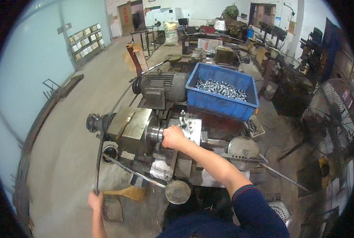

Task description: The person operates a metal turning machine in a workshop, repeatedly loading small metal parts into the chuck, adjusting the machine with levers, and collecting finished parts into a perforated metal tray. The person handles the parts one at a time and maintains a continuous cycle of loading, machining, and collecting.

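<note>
At the lower left, the person's left hand [95,200] is closed around the bottom end of a long dark lever [99,170], which rises to the rear of a small lathe's headstock [142,119]. A straw whisk broom [131,192] lies just beside that hand. Rightward, the steel chuck [155,134] sticks out of the headstock, and the right hand [173,137] is at its face, fingers curled together; whether they pinch a workpiece cannot be told, as the knuckles cover the spot. Past them sits a pale metal tool plate [194,127], and behind it a blue plastic crate [216,106] holds many small, shiny metal cylinders [220,89]. The step in hand looks like handling at the chuck, loading or unloading being unclear; the next move seems to call for timing the lever with the right fingers, keeping them steady and clear of the chuck's grip.
</note>
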Tool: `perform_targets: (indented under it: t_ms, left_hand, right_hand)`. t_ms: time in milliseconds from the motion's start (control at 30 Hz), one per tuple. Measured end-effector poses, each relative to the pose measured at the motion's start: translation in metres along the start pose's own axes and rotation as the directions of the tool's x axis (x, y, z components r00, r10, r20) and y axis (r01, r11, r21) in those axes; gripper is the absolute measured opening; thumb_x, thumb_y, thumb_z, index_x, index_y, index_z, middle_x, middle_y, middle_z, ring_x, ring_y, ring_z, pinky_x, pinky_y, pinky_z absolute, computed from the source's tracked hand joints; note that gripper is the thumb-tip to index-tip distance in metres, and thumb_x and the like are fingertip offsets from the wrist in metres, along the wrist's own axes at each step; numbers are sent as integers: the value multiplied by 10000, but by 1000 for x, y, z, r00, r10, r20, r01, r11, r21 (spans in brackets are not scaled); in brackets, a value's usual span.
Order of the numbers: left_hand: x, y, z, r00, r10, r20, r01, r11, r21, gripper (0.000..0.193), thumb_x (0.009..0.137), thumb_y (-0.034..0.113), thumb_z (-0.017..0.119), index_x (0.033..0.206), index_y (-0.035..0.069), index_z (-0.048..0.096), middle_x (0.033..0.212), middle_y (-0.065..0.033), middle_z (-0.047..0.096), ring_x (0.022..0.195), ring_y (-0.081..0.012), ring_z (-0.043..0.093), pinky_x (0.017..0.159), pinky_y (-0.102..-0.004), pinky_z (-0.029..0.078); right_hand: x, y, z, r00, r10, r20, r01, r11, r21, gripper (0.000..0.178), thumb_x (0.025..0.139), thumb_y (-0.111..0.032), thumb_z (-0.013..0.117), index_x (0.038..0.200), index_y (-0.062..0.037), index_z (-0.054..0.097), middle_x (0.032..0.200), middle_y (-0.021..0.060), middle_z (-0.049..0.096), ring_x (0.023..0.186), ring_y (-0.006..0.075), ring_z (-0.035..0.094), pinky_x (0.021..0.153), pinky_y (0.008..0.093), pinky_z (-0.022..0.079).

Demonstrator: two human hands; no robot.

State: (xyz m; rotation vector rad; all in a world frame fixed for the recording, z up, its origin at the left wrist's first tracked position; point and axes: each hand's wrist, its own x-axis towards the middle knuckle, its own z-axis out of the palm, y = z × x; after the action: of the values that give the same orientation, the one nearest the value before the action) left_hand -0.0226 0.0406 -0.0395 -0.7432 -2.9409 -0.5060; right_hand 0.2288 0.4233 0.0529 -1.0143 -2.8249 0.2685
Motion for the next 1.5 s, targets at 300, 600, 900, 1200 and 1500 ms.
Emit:
perform_targets:
  t_ms: [300,600,900,1200,1500]
  left_hand:
    - [39,4,-8,886,129,445,116,867,-484,218,720,118,627,839,-40,534,629,-117,571,514,-215,585,494,-333,471]
    - [68,-12,34,905,243,350,102,675,-731,206,783,131,598,840,-41,501,609,-79,522,494,-192,562,471,-331,506]
    - [104,-81,59,508,748,427,153,410,-899,545,871,379,470,1271,12,421,1172,-249,507,1062,-319,511,944,-428,371]
    - [80,-14,18,774,59,630,301,842,-448,558,832,416,532,1228,27,470,1138,-247,529,1026,-355,516,921,-436,380]
    - [74,-30,34,891,168,422,233,629,-742,381,787,219,635,1008,-45,471,643,-92,539,511,-191,542,467,-310,468]
  right_hand:
    - [-38,105,-102,856,91,-508,-123,992,-30,501,546,-186,616,1042,-109,628,1122,212,511,969,350,501,878,389,430]
    - [-169,175,-85,892,217,-396,-150,970,193,432,540,-156,609,960,-65,655,1153,152,543,967,302,563,852,351,449]
    - [-494,252,15,642,696,-321,-695,705,140,297,589,-165,578,852,-56,661,803,149,637,757,310,604,696,370,488]
    - [-643,154,144,402,914,59,-902,406,-147,190,598,-249,575,621,-67,621,691,135,594,678,313,592,662,390,498]
    - [-614,133,126,391,832,393,-824,507,-254,298,563,-280,636,735,-36,654,837,176,612,800,320,597,713,402,492]
